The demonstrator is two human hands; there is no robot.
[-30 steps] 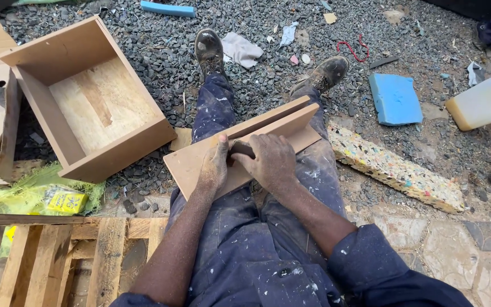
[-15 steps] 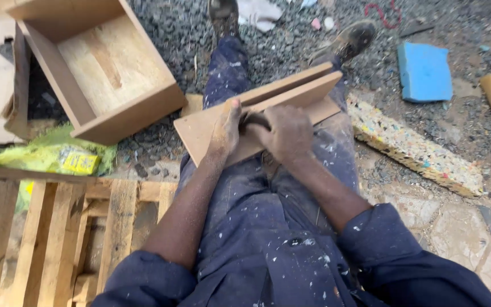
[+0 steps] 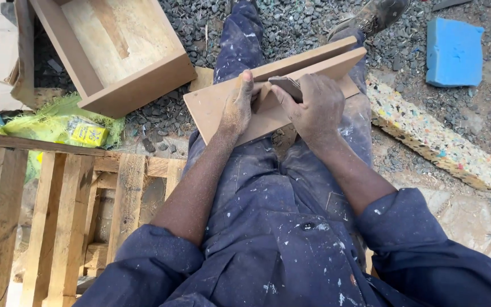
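Observation:
An L-shaped brown wooden board piece [image 3: 218, 108] rests across my lap, its raised edge on the far side. My left hand [image 3: 237, 105], dusted with sawdust, presses flat on the board and holds it steady. My right hand [image 3: 313, 105] grips a small dark sanding block [image 3: 287, 86] against the inner corner of the board, beside the raised edge. Both hands sit close together at the board's middle. I wear dark blue overalls [image 3: 268, 227] speckled with paint.
An open wooden box [image 3: 137, 82] lies on gravel at upper left. A wooden pallet [image 3: 69, 222] is at lower left, with a yellow-green bag [image 3: 78, 128] above it. A speckled foam slab [image 3: 433, 136] and a blue foam block [image 3: 454, 52] lie at right.
The view has tilted down and closer. My right hand has shifted slightly along the board with the sanding block; my left hand keeps pressing the board.

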